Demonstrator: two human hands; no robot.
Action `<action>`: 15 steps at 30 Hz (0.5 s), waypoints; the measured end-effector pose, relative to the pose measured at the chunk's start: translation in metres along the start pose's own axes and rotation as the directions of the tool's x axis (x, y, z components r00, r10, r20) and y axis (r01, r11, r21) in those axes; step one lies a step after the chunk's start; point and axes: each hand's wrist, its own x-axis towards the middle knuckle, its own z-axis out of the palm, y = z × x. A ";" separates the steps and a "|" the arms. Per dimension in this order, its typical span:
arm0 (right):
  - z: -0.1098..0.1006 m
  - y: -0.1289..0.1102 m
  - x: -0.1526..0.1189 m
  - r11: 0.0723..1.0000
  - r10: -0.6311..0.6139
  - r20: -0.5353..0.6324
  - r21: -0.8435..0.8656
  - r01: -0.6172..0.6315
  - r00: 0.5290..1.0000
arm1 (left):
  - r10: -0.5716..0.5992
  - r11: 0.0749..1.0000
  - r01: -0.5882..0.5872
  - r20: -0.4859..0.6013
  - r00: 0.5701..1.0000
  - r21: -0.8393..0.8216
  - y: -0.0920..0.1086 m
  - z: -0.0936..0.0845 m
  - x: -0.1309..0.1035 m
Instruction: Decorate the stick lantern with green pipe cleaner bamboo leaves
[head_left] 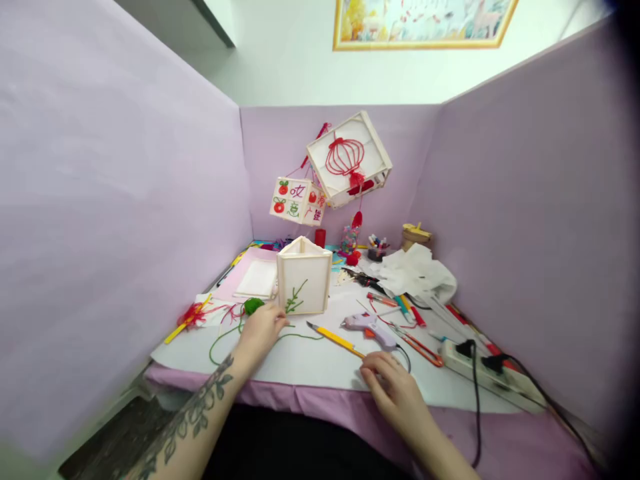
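My left hand (263, 327) is at the lower left corner of a white three-sided lantern (304, 283), its fingers pinched together over a bit of green yarn; what they hold is too small to name. The lantern stands upright and bears a green plant shape on its front. Just behind my left hand lies a ball of green yarn (253, 305), its strand looping over the table. My right hand (387, 377) rests near the front edge with curled fingers, by the end of a yellow craft knife (340, 339). Whether its fingers grip anything is hidden.
A glue gun (370, 328), orange-handled scissors (417, 347) and a power strip (493, 375) lie on the right. Crumpled white cloth (417, 273) is behind them. Two decorated lanterns (350, 160) (299, 200) hang at the back. Red yarn (193, 315) lies left.
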 end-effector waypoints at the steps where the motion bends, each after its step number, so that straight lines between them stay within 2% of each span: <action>1: -0.002 0.001 -0.005 1.000 0.000 -0.035 0.007 0.000 0.999 | -0.025 0.999 0.024 0.049 0.998 0.023 -0.005 0.006 0.006; 4: -0.007 0.002 -0.016 1.000 0.000 -0.115 0.010 0.001 0.993 | -0.071 0.997 0.064 0.156 0.985 0.049 -0.015 0.018 0.016; 7: -0.010 0.001 -0.020 1.000 -0.011 -0.116 0.010 0.012 0.993 | -0.078 0.997 0.077 0.196 0.977 0.008 -0.010 0.019 0.015; 9: -0.012 -0.006 -0.016 0.999 -0.026 -0.132 0.017 0.028 0.991 | -0.061 0.996 0.073 0.186 0.981 -0.060 0.008 0.014 0.008; 12: -0.018 -0.027 -0.004 0.995 -0.094 -0.199 0.006 0.097 0.975 | -0.006 0.972 0.053 0.200 0.980 -0.228 0.050 0.008 -0.011; 13: -0.021 -0.036 0.002 0.991 -0.130 -0.222 -0.009 0.131 0.966 | 0.012 0.945 0.063 0.227 0.974 -0.322 0.065 0.006 -0.019; 14: -0.024 -0.044 0.008 0.985 -0.170 -0.239 -0.026 0.168 0.956 | 0.010 0.819 0.165 0.301 0.954 -0.550 0.078 0.005 -0.027; 15: -0.026 -0.051 0.014 0.979 -0.204 -0.246 -0.042 0.200 0.948 | 0.008 0.661 0.270 0.366 0.930 -0.700 0.090 0.004 -0.035</action>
